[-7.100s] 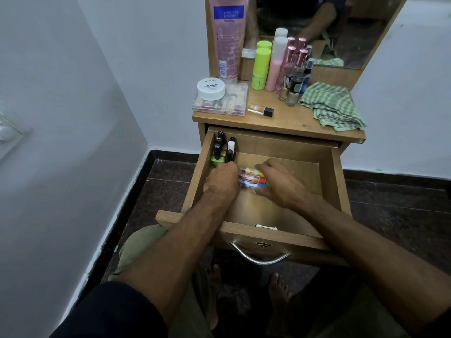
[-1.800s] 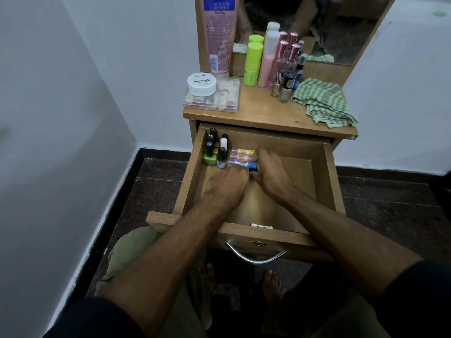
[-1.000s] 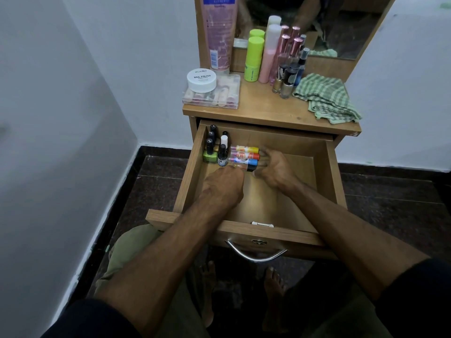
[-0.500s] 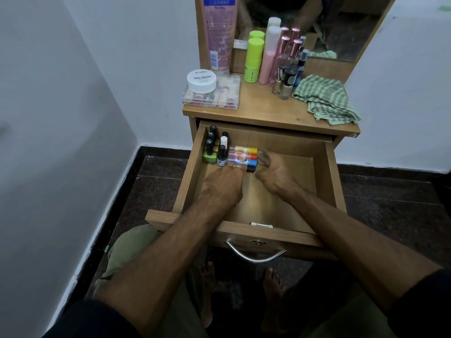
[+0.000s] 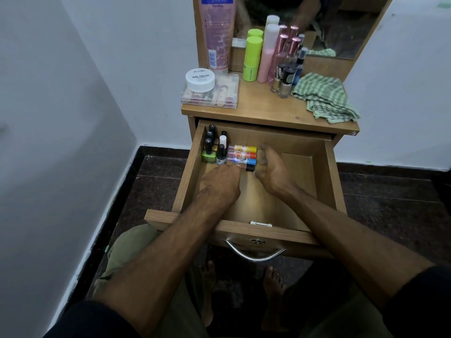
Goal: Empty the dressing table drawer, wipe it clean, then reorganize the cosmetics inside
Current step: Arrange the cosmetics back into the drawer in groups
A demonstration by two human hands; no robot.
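Since half a second ago the right hand (image 5: 271,170) has opened and drawn a little back from the caps of the small tubes (image 5: 241,157); before, its fingers were pressed against their ends. Now its grip is apart, the fingers are loose and spread, just beside the tubes and holding nothing. The left hand (image 5: 220,184) has stayed at nearly the same place, knuckles up, with its fingertips at the near side of the tubes; its fingers are bent under the hand and I cannot tell if they pinch something.

The drawer (image 5: 329,167) of the dressing table (image 5: 263,111) is pulled out. In its far left corner stand the nail polish bottles (image 5: 214,148), upright and close together. Just to the right of them the four tubes lie side by side, with yellow, orange, blue and black caps pointing right.

On the table top, at the left, is a clear plastic box (image 5: 211,96) with a white nail polish jar (image 5: 200,80) on its lid. Behind it a tall pink tube (image 5: 217,32) leans on the mirror (image 5: 341,25). In the middle stand a green stick (image 5: 252,58), a pink bottle (image 5: 267,52) and several small bottles (image 5: 285,76). At the right lies a crumpled green checked cloth (image 5: 324,98)
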